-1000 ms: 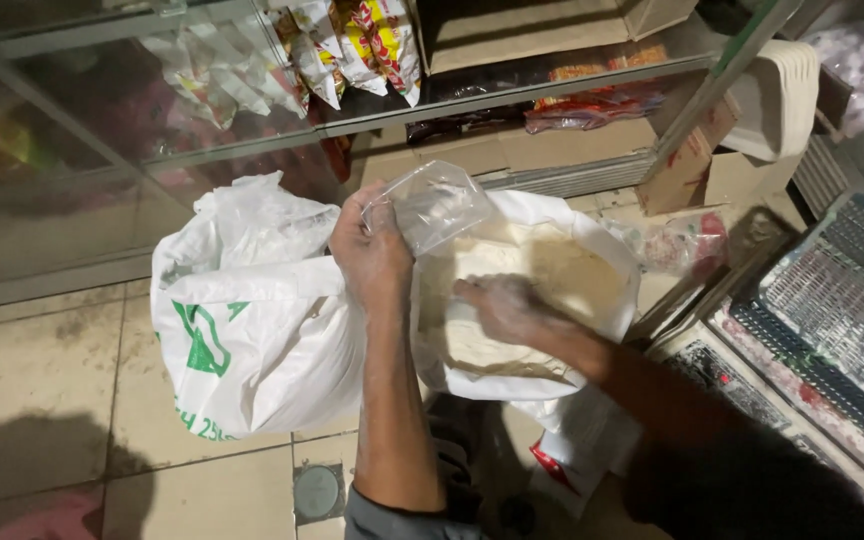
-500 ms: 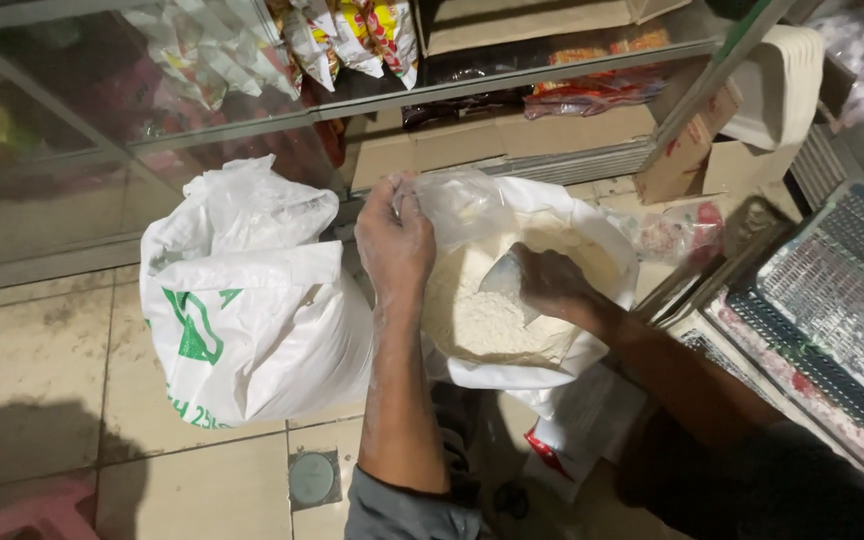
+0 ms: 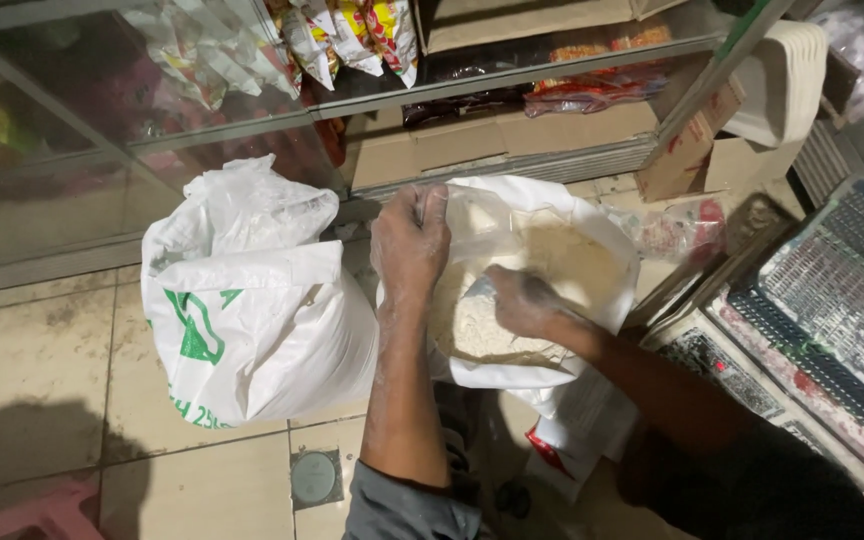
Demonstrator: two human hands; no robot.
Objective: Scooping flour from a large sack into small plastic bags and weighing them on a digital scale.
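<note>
Tiled floor (image 3: 42, 370) before a glass display case (image 3: 152, 120). Open white sack (image 3: 542, 290) of pale flour (image 3: 512, 320) beside a tied white sack (image 3: 252, 320). Left hand (image 3: 410, 245), fingers pinched on a clear plastic bag (image 3: 477, 215) at the open sack's rim. Right hand (image 3: 522, 300), clenched, apparently on a scoop, inside that sack.

Both forearms bare, left hand (image 3: 410, 240) and right hand (image 3: 522, 300) dusted with white powder. Grey short sleeve at 6 o'clock, left arm.
</note>
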